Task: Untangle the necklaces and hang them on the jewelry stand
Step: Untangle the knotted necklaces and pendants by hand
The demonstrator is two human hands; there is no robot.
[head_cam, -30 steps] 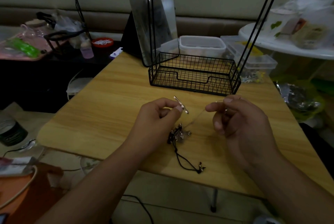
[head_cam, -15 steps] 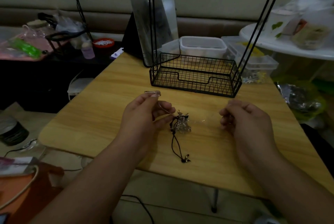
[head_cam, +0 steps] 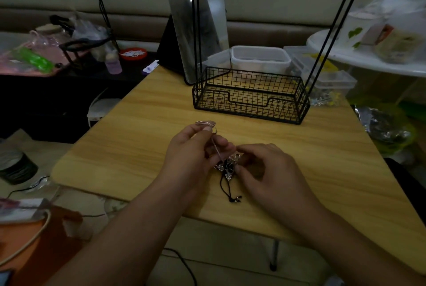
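Wood-grain table (head_cam: 143, 147) – both hands pinch tangled silver/black-cord necklaces (head_cam: 227, 168)

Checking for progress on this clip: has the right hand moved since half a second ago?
Yes. The right hand has moved left, away from the wire basket's right end, onto the tangled necklaces beside the left hand.

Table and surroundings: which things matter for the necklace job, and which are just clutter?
Job: tangled necklaces, silver pendant pinched by left hand, right hand at the knot, stand.

Clutter: mirror, plastic tubs, small bottle, red dish.
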